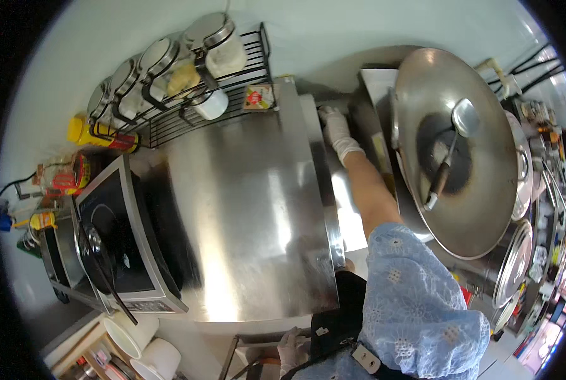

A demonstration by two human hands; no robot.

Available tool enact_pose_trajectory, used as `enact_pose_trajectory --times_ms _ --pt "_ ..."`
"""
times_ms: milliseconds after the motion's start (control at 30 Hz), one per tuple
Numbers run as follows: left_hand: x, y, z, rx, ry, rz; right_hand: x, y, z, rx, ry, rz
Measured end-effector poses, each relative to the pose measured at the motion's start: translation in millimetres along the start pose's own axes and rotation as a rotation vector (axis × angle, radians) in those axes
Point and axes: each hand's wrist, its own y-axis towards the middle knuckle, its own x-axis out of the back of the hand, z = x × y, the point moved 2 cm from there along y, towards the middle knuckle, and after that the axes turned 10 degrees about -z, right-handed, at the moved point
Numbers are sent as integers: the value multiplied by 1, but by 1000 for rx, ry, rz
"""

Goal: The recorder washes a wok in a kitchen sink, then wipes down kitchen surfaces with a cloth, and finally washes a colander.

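My right hand [334, 125], in a pale thin glove, reaches far forward into the narrow gap between the stainless steel counter [245, 190] and the stand with the large wok [492, 199]. Its fingertips are at a dark spot beside the counter's side; what they touch cannot be made out. My left hand [292, 349], also gloved, is low at the bottom edge, near my dark apron [340, 304] and a metal-framed stool or rack [259, 354]. Its grip is unclear. A ladle [447, 164] with a dark handle rests inside the wok.
A black wire rack [188, 118] on the wall holds lidded glass jars [162, 61] and a white mug [212, 104]. An induction cooker [117, 237] with a black pan lid or pan stands left. White buckets [157, 358] are lower left; pot lids [513, 266] line the right.
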Motion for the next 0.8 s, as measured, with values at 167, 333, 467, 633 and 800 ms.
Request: enact_pose_trajectory --times_ms 167,333,467,633,800 --pt "21 -8 -11 -34 150 -23 46 -79 52 86 -3 131" --pt "50 -5 -10 -140 293 11 86 -170 60 126 89 88" --pt "72 -3 -2 -97 288 -5 108 -245 69 133 156 122" --pt "76 -3 9 -80 359 14 107 -232 55 -75 273 7" --pt "79 3 22 40 260 -85 88 -106 45 -272 308 -334"
